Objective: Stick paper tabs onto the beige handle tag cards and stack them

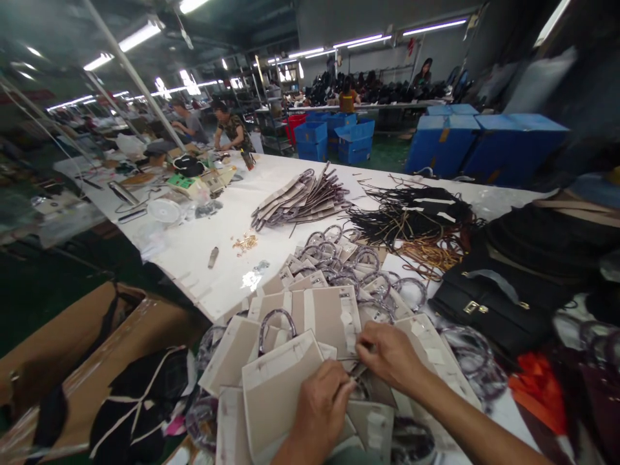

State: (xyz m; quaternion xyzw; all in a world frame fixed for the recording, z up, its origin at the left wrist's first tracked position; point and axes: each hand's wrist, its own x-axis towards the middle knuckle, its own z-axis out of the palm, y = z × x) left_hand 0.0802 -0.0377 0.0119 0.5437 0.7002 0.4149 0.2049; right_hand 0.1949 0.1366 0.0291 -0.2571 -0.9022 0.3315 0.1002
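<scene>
A heap of beige bag panels (278, 381) with plastic-wrapped loop handles (277, 316) lies right in front of me. My left hand (323, 403) is closed over the right part of the nearest panel, thumb and fingers pressed together. Just right of it and a little farther off, my right hand (387, 354) is closed too, its fingertips pinched beside a paler beige panel (334, 316). Small dark parts show between the hands. What either hand grips is too small or hidden to make out.
Bundled strips (303, 200), black cords (411, 210), gold-coloured fittings (245, 242) and silvery pieces (254, 274) lie on the white table (198, 265). A black bag (489, 303) stands at right. A cardboard box (87, 349) is lower left. Blue boxes (440, 145) and seated people are beyond.
</scene>
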